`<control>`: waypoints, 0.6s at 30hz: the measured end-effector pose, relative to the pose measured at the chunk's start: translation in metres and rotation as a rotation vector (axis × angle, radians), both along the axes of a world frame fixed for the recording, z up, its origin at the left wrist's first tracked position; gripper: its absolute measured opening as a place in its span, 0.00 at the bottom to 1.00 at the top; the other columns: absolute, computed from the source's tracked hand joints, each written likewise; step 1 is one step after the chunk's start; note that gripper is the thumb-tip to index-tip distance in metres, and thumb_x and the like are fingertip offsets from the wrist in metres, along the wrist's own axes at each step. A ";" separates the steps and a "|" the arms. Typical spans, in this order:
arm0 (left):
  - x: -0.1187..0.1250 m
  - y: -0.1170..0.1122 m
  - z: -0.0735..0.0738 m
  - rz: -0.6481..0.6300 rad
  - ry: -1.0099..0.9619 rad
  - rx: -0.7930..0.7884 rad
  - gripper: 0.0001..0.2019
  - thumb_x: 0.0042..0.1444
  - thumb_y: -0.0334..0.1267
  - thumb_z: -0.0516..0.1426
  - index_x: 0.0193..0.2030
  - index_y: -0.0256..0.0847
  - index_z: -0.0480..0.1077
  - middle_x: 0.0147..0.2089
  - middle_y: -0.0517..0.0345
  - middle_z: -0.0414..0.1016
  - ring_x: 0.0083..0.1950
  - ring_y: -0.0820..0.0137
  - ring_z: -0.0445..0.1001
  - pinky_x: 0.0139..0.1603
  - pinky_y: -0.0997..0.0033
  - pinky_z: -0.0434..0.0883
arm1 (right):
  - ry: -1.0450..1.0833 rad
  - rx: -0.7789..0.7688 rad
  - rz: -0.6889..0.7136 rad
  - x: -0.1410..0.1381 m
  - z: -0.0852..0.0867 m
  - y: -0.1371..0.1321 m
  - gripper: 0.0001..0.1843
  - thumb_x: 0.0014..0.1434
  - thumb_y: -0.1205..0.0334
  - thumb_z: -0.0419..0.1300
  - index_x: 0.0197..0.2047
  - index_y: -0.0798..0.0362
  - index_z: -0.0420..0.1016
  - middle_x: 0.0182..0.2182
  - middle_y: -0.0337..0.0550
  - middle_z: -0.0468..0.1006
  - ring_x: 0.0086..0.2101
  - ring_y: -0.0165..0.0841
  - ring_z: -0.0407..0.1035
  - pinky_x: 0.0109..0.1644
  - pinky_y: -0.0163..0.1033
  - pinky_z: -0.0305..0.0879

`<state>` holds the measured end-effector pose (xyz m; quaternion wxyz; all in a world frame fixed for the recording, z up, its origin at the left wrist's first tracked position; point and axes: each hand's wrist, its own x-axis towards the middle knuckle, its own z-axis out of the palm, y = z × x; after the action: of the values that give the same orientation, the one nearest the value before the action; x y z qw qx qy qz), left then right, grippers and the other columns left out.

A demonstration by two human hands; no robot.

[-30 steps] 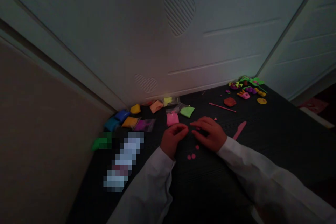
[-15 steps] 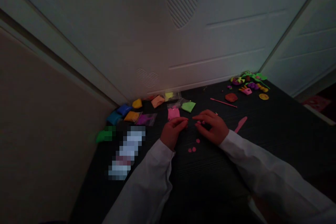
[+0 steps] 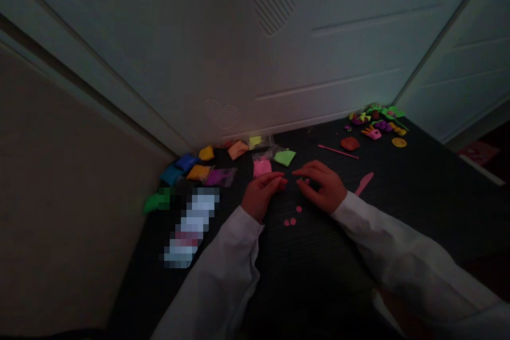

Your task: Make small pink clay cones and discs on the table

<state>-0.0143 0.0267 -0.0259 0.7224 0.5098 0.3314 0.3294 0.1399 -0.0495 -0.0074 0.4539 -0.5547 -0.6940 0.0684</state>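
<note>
My left hand (image 3: 261, 194) is closed in a pinch, thumb against fingers, on what looks like a small piece of pink clay, mostly hidden by the fingertips. Facing it, my right hand (image 3: 323, 187) hovers over the dark table with thumb and fingers apart. Small pink bits show beneath its fingers, apparently on the table. Nearer to me lie three flat pink clay discs (image 3: 293, 221), two of them side by side. Just beyond my left hand is a bag of pink clay (image 3: 262, 166).
Colourful clay packets (image 3: 198, 172) line the back left, above a blurred pale sheet or screen (image 3: 192, 228). To the right lie a pink stick (image 3: 338, 151), a pink plastic knife (image 3: 364, 184), a red clay lump (image 3: 349, 143) and several small clay figures (image 3: 372, 133). A white panel (image 3: 279, 74) stands behind.
My right hand's thumb and fingers have spread a little over the pink bits. My left hand keeps its pinch, fingers slightly shifted. The whole view has shifted slightly.
</note>
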 end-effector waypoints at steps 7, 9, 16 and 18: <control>-0.001 0.002 -0.002 -0.020 0.029 0.036 0.08 0.40 0.35 0.57 0.29 0.34 0.67 0.23 0.60 0.68 0.27 0.77 0.66 0.32 0.75 0.63 | 0.009 -0.011 0.010 0.001 0.000 0.000 0.13 0.51 0.66 0.51 0.42 0.52 0.67 0.34 0.44 0.66 0.36 0.30 0.62 0.41 0.38 0.61; -0.002 0.003 -0.004 -0.034 0.021 0.058 0.07 0.38 0.34 0.58 0.27 0.35 0.66 0.23 0.63 0.67 0.26 0.79 0.65 0.30 0.77 0.62 | 0.011 -0.007 0.014 0.001 0.000 0.000 0.13 0.51 0.66 0.51 0.41 0.52 0.67 0.34 0.44 0.66 0.36 0.30 0.62 0.40 0.38 0.61; -0.002 0.001 -0.004 -0.042 0.051 0.073 0.10 0.40 0.35 0.57 0.33 0.37 0.68 0.30 0.59 0.71 0.32 0.76 0.67 0.36 0.74 0.62 | 0.012 -0.002 0.009 0.001 0.000 0.000 0.13 0.50 0.67 0.51 0.41 0.53 0.67 0.33 0.44 0.66 0.36 0.30 0.62 0.39 0.37 0.61; -0.002 0.000 -0.003 -0.031 0.076 0.097 0.11 0.43 0.38 0.55 0.35 0.37 0.69 0.31 0.57 0.71 0.32 0.76 0.67 0.38 0.72 0.62 | 0.009 -0.003 0.009 0.001 0.000 0.000 0.13 0.50 0.67 0.51 0.41 0.53 0.67 0.33 0.43 0.66 0.35 0.30 0.62 0.39 0.38 0.61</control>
<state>-0.0160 0.0271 -0.0293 0.6888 0.5614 0.3341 0.3143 0.1407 -0.0492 -0.0072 0.4559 -0.5521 -0.6942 0.0740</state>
